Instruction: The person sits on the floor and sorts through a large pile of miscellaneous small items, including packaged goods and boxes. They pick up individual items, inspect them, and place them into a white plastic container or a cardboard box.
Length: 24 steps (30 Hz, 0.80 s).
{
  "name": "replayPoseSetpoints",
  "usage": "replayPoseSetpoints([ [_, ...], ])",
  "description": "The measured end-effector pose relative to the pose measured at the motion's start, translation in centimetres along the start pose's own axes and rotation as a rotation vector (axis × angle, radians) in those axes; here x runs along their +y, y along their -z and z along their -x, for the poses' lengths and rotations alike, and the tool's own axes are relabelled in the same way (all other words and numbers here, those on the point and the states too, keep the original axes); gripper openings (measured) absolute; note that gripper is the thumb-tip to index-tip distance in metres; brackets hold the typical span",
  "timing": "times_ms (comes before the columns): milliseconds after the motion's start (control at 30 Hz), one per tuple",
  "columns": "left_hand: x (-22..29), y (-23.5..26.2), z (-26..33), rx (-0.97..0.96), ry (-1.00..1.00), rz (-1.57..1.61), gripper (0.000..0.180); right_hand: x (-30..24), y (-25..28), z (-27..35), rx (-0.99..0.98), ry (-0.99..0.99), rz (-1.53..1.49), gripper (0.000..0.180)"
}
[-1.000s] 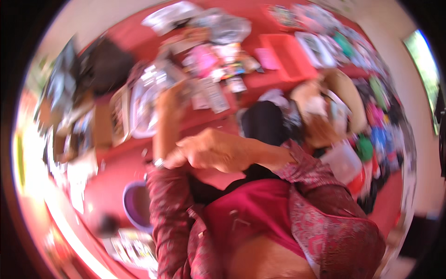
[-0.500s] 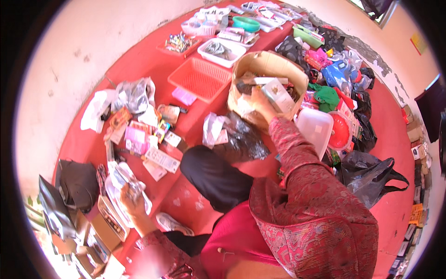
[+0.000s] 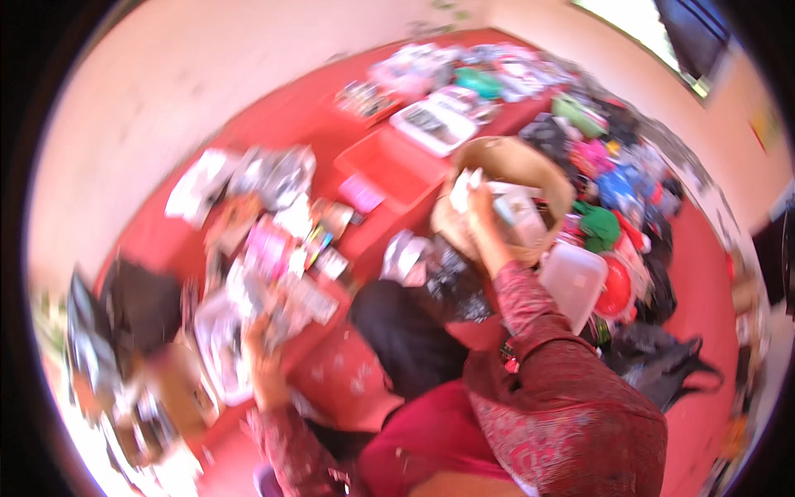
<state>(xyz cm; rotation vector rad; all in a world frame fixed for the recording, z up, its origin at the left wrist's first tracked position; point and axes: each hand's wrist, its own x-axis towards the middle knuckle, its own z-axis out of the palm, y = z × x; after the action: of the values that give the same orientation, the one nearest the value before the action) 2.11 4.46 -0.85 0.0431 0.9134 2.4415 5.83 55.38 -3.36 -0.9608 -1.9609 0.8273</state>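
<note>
My left hand [image 3: 261,360] is closed on a crumpled clear plastic packet [image 3: 283,321], smeared by motion, beside a white plastic basket [image 3: 222,377]. My right hand [image 3: 489,224] is at the rim of a large brown cardboard box [image 3: 542,159]. Its fingers pinch a small white item [image 3: 462,192] whose kind is too blurred to tell. Inside the box, right of that hand, lies a white carton [image 3: 522,217]. Black and clear plastic bags [image 3: 455,286] rest against the box's near side.
A red basket [image 3: 387,166] and a white tray [image 3: 443,124] stand on the red ledge beyond. Loose packets and cards [image 3: 269,248] spread at left. Right of the box are a translucent lid [image 3: 571,286], a red bowl [image 3: 614,290], piled bags and a black bag [image 3: 654,360].
The view has shifted, so things sit lower and further right. My right hand has lifted a white item at the box's left side; a dark item was by its fingers earlier. My left hand has moved rightward.
</note>
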Motion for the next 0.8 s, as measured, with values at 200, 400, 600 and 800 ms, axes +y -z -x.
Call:
replayPoseSetpoints([
  [200,0.5,-0.8,1.5,-0.096,-0.11,-0.084,0.057,-25.0,2.3,19.7,-0.739,0.689,-0.865,0.027],
  [400,2.2,-1.7,6.2,0.001,-0.114,-0.157,0.046,-29.6,-4.9,28.2,-0.884,1.5,-0.568,0.021],
  [600,3.4,-3.1,7.2,-0.118,-0.185,-0.388,0.078,-30.5,-11.7,24.4,-1.021,0.93,-0.413,0.024],
  [800,4.7,-3.6,7.8,-0.059,-0.145,-0.178,0.096,-29.6,-10.4,24.1,-0.611,0.747,-0.668,0.018],
])
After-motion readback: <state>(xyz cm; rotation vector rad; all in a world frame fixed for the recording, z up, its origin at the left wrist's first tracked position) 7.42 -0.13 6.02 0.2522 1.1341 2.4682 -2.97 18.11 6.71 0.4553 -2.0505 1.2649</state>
